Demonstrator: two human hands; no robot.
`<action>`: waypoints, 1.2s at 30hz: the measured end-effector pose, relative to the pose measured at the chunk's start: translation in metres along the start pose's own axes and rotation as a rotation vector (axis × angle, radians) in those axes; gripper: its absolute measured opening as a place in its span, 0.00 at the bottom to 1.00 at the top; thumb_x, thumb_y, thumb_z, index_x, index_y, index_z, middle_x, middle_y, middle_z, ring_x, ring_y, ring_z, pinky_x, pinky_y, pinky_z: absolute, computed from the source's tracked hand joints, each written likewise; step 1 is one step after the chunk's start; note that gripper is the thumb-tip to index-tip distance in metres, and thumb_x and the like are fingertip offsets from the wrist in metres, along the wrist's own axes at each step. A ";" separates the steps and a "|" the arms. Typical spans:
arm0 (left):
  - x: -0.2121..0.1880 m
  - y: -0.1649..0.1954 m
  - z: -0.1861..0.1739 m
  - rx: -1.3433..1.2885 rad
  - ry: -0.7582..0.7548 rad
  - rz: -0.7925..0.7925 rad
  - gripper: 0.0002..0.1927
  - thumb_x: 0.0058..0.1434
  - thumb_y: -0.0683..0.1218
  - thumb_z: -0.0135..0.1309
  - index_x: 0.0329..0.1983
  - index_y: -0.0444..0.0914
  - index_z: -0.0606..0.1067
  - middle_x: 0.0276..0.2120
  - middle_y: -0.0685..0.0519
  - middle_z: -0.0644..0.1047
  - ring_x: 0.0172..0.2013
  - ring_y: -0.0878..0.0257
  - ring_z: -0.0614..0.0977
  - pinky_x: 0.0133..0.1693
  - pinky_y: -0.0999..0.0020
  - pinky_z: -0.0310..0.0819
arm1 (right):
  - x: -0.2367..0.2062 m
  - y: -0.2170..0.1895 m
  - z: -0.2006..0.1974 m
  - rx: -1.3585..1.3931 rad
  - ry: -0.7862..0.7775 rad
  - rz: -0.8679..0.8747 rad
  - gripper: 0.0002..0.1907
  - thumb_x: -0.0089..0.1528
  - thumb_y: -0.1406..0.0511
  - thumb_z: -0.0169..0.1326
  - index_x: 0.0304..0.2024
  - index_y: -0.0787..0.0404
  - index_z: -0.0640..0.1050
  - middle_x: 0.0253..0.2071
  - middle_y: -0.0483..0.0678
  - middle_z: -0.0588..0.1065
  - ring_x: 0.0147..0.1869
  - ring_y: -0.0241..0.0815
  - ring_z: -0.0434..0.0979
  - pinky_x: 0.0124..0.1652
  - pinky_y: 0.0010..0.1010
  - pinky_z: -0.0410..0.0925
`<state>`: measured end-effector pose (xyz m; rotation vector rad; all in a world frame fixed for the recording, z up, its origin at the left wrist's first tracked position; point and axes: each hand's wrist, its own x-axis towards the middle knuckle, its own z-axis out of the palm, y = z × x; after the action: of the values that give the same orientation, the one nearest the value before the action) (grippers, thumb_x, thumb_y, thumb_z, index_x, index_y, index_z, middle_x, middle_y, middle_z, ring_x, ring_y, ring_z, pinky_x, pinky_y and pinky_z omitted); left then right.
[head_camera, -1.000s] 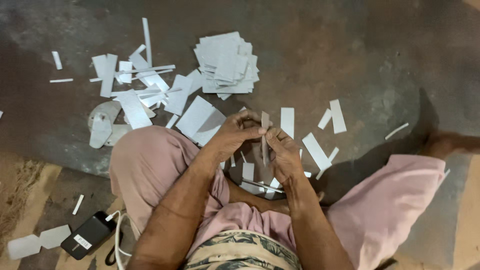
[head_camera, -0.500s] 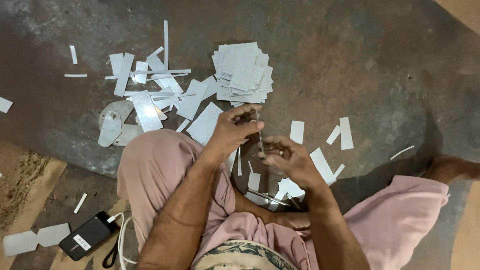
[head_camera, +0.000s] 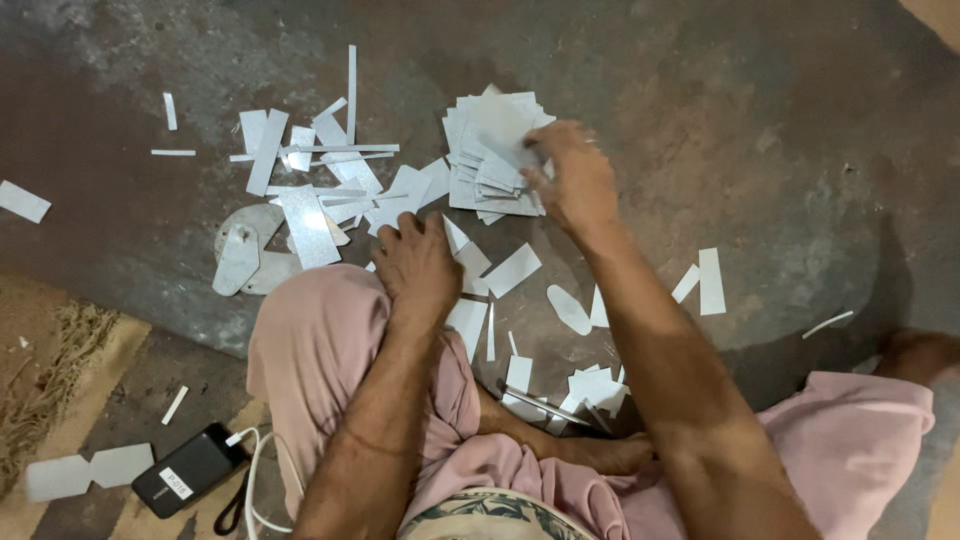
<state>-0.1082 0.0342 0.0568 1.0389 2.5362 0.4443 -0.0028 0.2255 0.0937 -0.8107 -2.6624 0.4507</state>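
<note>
**Hands among cut metal pieces on a concrete floor**

A dark, stained concrete floor (head_camera: 760, 130) fills the head view, with a person sitting on it in loose pink trousers (head_camera: 320, 350), knees spread to either side.

The right hand (head_camera: 572, 180) reaches forward to the stack of pale sheet pieces (head_camera: 490, 150), which lies on the floor just ahead of it and slightly to its left. The fingers are curled down onto the near right edge of the stack and touch its top pieces; whether they pinch one cannot be told, since the hand is blurred.

The left hand (head_camera: 418, 265) rests near the knee, palm down and fingers loosely bent, holding nothing. Under and just beside its fingertips lie flat rectangular cut pieces (head_camera: 512, 270). Beyond this hand and to its left spreads a loose scatter of strips and offcuts (head_camera: 310, 175), overlapping one another, and farther left of it lie rounded plates (head_camera: 240, 255).

Between the two forearms, close to the body, an oval blank (head_camera: 568, 308) lies on the floor, with more small pieces (head_camera: 590, 385) nearer the lap. To the right of the right forearm sit two narrow strips (head_camera: 708, 282).

Behind the left elbow, a black power bank (head_camera: 188, 470) with a white cable (head_camera: 255, 480) lies on a woven mat.
</note>
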 end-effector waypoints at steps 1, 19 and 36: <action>-0.001 0.002 -0.001 -0.004 -0.049 -0.006 0.36 0.41 0.48 0.72 0.55 0.41 0.72 0.50 0.44 0.71 0.51 0.42 0.70 0.51 0.43 0.64 | 0.005 -0.002 0.006 -0.065 -0.075 -0.001 0.18 0.55 0.60 0.66 0.46 0.58 0.82 0.53 0.57 0.76 0.57 0.63 0.74 0.51 0.51 0.67; -0.008 0.004 0.005 0.007 -0.049 0.008 0.33 0.49 0.46 0.67 0.59 0.38 0.69 0.52 0.41 0.71 0.52 0.39 0.74 0.47 0.46 0.74 | -0.218 0.056 0.003 0.031 0.012 0.849 0.28 0.52 0.57 0.69 0.45 0.72 0.79 0.31 0.59 0.80 0.37 0.56 0.79 0.38 0.43 0.70; -0.008 0.025 0.014 -1.271 -0.743 0.096 0.17 0.65 0.45 0.57 0.55 0.33 0.77 0.37 0.57 0.82 0.33 0.72 0.81 0.34 0.76 0.79 | -0.198 -0.018 0.005 1.126 0.120 0.788 0.08 0.64 0.67 0.62 0.43 0.66 0.82 0.35 0.44 0.79 0.36 0.31 0.74 0.35 0.23 0.67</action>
<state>-0.0814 0.0473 0.0560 0.5916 1.1289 1.1845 0.1426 0.0956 0.0546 -1.3049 -1.4175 1.7517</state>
